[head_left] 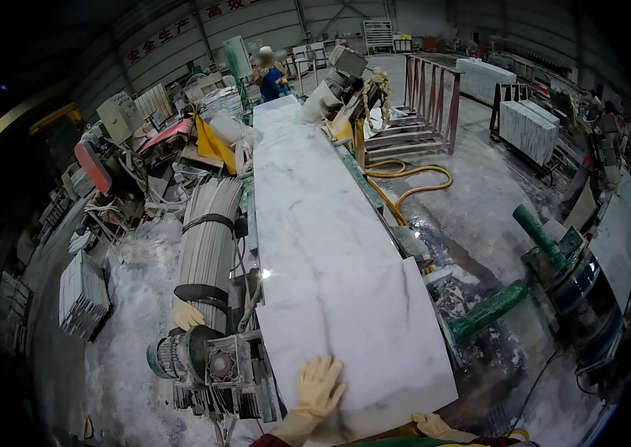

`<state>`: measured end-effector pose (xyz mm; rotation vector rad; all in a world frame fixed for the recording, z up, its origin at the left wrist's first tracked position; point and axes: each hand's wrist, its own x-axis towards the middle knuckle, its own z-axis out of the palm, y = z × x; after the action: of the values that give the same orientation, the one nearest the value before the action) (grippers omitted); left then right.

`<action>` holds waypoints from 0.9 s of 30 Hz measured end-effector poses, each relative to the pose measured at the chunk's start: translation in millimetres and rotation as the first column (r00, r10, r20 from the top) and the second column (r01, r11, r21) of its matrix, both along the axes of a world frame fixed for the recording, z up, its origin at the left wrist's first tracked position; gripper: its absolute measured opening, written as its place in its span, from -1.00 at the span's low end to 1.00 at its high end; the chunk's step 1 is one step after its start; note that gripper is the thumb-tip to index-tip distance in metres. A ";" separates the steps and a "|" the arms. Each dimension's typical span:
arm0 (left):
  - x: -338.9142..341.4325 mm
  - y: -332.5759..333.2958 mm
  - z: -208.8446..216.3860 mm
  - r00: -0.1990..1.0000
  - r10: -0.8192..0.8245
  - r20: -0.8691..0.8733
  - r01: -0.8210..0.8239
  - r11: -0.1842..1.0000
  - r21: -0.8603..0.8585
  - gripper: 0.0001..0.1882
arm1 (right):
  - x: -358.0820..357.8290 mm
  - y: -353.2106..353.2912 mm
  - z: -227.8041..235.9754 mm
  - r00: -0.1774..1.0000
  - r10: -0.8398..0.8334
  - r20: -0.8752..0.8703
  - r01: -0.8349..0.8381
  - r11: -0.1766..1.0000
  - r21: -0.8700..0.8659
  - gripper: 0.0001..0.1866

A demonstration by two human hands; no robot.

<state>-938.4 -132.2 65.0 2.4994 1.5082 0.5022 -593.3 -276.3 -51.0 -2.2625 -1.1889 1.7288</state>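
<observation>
A white, grey-veined marble slab (pixel 367 328) lies in front of me, its far end meeting a longer marble slab (pixel 308 186) on the machine bed. My left hand (pixel 318 389), in a cream rubber glove, rests flat on the near slab with fingers spread. At that slab's front edge is my right hand (pixel 438 428), gloved alike. Its fingers appear bent against the edge, and the lower picture border cuts off part of it.
A motor with gearbox (pixel 211 361) sits left of the slab, below a strapped bundle of pale strips (pixel 209 246) bearing a loose glove (pixel 187 313). Green rollers (pixel 488 309) stand right. A yellow hose (pixel 423 179) curls on the floor. A person (pixel 271 78) stands at the far end.
</observation>
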 end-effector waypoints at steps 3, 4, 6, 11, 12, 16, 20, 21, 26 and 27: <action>-14.8 92.7 8.9 1.000 -0.014 -0.020 0.020 0.945 0.327 -0.41 | 19.9 -19.5 -78.5 0.994 0.054 0.098 -0.057 0.998 0.029 0.00; -17.3 118.3 22.1 0.999 0.028 -0.045 -0.012 0.946 0.325 -0.39 | 18.5 -16.6 -75.6 0.995 0.051 0.091 -0.050 0.999 -0.012 -0.04; -26.2 162.7 38.7 0.996 0.069 -0.056 -0.051 0.962 0.269 -0.41 | 17.7 -13.1 -69.3 0.996 0.048 0.080 -0.040 0.995 -0.093 -0.11; -13.6 234.7 41.9 0.954 0.193 -0.230 -0.284 0.830 -0.481 -0.35 | 33.1 -53.5 -90.7 0.994 0.097 -0.057 -0.077 0.956 0.282 -0.30; -22.5 238.5 31.3 0.955 0.190 -0.226 -0.278 0.834 -0.476 -0.32 | 32.9 -53.5 -89.3 0.982 0.130 -0.136 -0.072 0.928 0.365 -0.34; -33.6 238.3 15.6 0.952 0.199 -0.234 -0.291 0.828 -0.479 -0.23 | 18.3 -27.8 -64.0 0.993 0.117 0.011 -0.117 0.993 0.020 -0.44; -42.8 255.1 -3.7 0.971 0.123 -0.204 -0.182 0.937 -0.297 -0.22 | 26.3 -9.0 -60.3 0.983 0.126 -0.132 -0.098 0.974 0.202 -0.45; -38.1 260.0 3.3 0.971 0.148 -0.190 -0.203 0.927 -0.316 -0.22 | 27.4 -26.5 -63.5 0.974 0.124 -0.187 -0.084 0.974 0.209 -0.44; -36.7 234.6 18.5 0.956 0.154 -0.251 -0.267 0.815 -0.514 -0.18 | 40.9 -39.0 -108.8 0.802 0.262 -0.537 -0.015 0.907 0.420 -0.36; -39.0 222.9 24.3 0.964 0.195 -0.181 -0.260 0.836 -0.484 -0.22 | 48.2 -46.6 -120.6 0.724 0.345 -0.597 0.007 0.862 0.507 -0.34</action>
<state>-977.4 90.6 89.3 1.9849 1.7249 -0.0337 -545.0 -322.9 -171.5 -1.0986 -1.4443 1.7946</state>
